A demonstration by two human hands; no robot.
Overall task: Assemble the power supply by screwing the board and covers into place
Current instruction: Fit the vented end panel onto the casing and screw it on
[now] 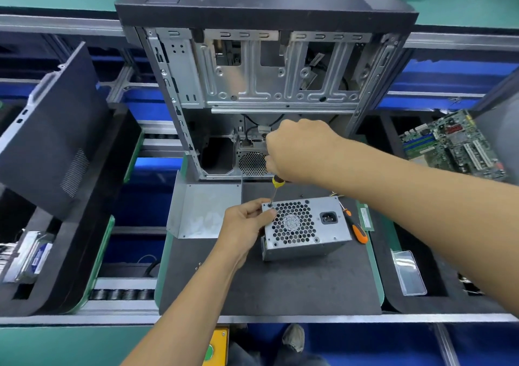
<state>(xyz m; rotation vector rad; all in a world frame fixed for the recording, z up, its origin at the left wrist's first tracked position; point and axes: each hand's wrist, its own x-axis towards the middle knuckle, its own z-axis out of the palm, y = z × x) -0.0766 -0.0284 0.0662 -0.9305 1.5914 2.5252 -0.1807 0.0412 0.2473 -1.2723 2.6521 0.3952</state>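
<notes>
We see the power supply [304, 226] on the near mat: a rigid metal box, likely weighty. Our left hand [244, 225] grips its left edge, while our right hand [297, 152] wraps the screwdriver [276, 187] at 1 corner screw.

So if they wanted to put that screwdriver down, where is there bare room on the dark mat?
The near part of the dark mat, in front of the power supply, is bare. It is crowded at the left by the loose metal cover and at the right by the orange screwdriver.
</notes>
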